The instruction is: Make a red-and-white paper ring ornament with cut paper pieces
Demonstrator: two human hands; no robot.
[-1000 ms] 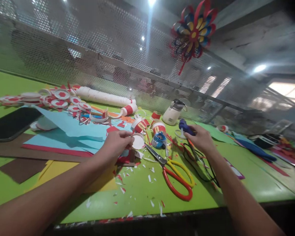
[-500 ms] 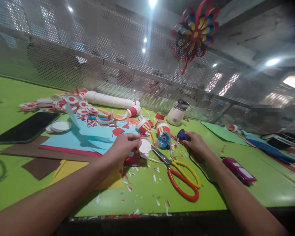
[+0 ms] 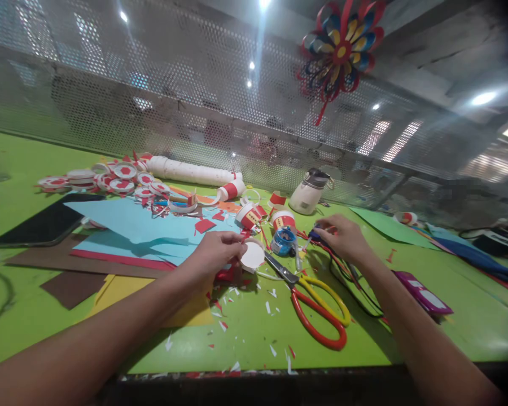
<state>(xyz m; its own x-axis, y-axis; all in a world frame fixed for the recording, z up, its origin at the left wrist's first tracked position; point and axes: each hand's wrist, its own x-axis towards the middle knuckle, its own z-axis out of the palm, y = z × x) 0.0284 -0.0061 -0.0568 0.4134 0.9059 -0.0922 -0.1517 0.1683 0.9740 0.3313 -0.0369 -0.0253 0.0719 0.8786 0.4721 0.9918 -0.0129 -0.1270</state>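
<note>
Since half a second ago, the right hand (image 3: 342,237) has lifted the blue tool (image 3: 317,235) slightly off the green table (image 3: 245,332) and closed over more of it, so only its tip and trailing cord (image 3: 351,282) show. Its fingers are curled around the tool. The left hand (image 3: 214,254) has barely shifted; thumb and fingertips pinch the rim of a white paper disc (image 3: 253,255), held on edge just above the table, face tilted toward the right.

Between the hands lie a blue tape roll (image 3: 283,241) and the blades of red-and-yellow scissors (image 3: 317,307), whose handles rest nearer the table edge. Red-banded paper cups (image 3: 283,220) stand just behind the disc, with a white jar (image 3: 307,193) farther back. Light-blue paper (image 3: 139,225) spreads left of the left hand, over brown and yellow sheets. A dark phone (image 3: 46,223) lies far left, red-and-white discs (image 3: 110,177) piled behind it beside a white tube (image 3: 190,171). Paper scraps dot the table. A purple flat item (image 3: 423,293) lies right of the right forearm.
</note>
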